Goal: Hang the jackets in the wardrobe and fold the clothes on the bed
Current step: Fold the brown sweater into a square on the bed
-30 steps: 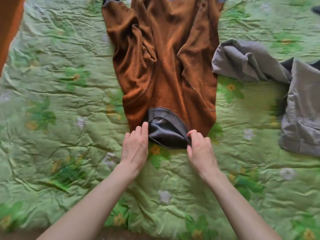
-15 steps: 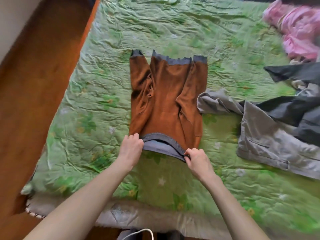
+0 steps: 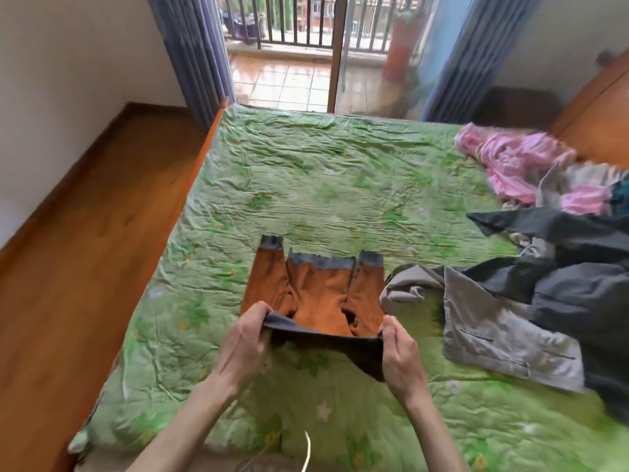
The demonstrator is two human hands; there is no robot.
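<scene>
A brown sweater (image 3: 320, 294) with grey trim lies on the green bed cover (image 3: 306, 178), sleeves folded inward, its grey cuffs and hem pointing away from me. My left hand (image 3: 243, 338) grips the left end of the grey collar edge. My right hand (image 3: 396, 352) pinches the right end. Both hold this near edge lifted off the bed, and the grey collar hangs between them. A grey jacket (image 3: 490, 321) lies to the right of the sweater, with a dark jacket (image 3: 571, 274) partly over it.
Pink clothes (image 3: 517, 165) are piled at the far right of the bed. A wooden floor (image 3: 78, 240) runs along the left side. An open balcony door (image 3: 306, 63) with blue curtains (image 3: 194, 56) stands beyond the bed. A white cable (image 3: 307, 451) hangs at the near edge.
Both hands have lifted the sweater's near collar edge off the bed. The camera view has tilted up and now shows the whole bed and the balcony.
</scene>
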